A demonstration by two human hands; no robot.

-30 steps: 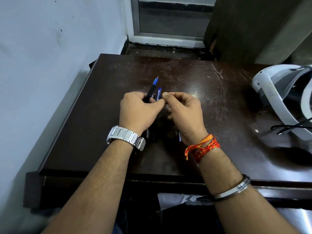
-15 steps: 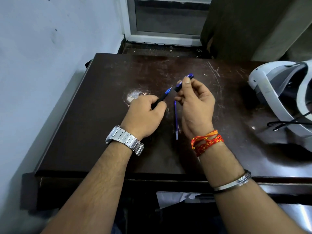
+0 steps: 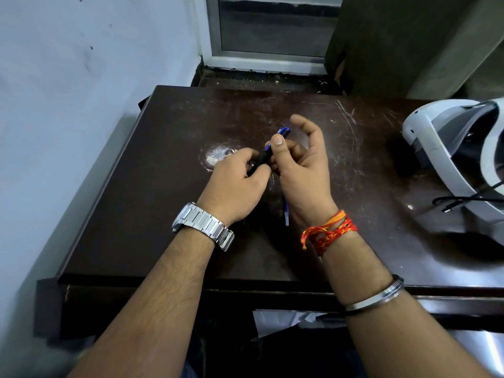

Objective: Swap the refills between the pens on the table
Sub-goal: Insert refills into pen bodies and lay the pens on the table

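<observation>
A dark pen barrel [image 3: 263, 159] with a blue end is held above the middle of the dark brown table [image 3: 163, 214]. My left hand [image 3: 236, 185] grips its lower part. My right hand [image 3: 301, 170] pinches its upper part between thumb and fingers, where a blue cap piece [image 3: 283, 131] sticks out, while the forefinger stands free. A thin blue refill [image 3: 286, 214] lies flat on the table under my right wrist, mostly hidden by the hand.
A white headset [image 3: 447, 148] with a black cable [image 3: 463, 200] sits at the table's right side. A pale scuffed patch [image 3: 218, 156] marks the tabletop left of my hands. A white wall runs along the left; paper shows below the front edge.
My hands came together again: the blue piece in my right hand now meets the dark barrel in my left. The refill still lies on the table.
</observation>
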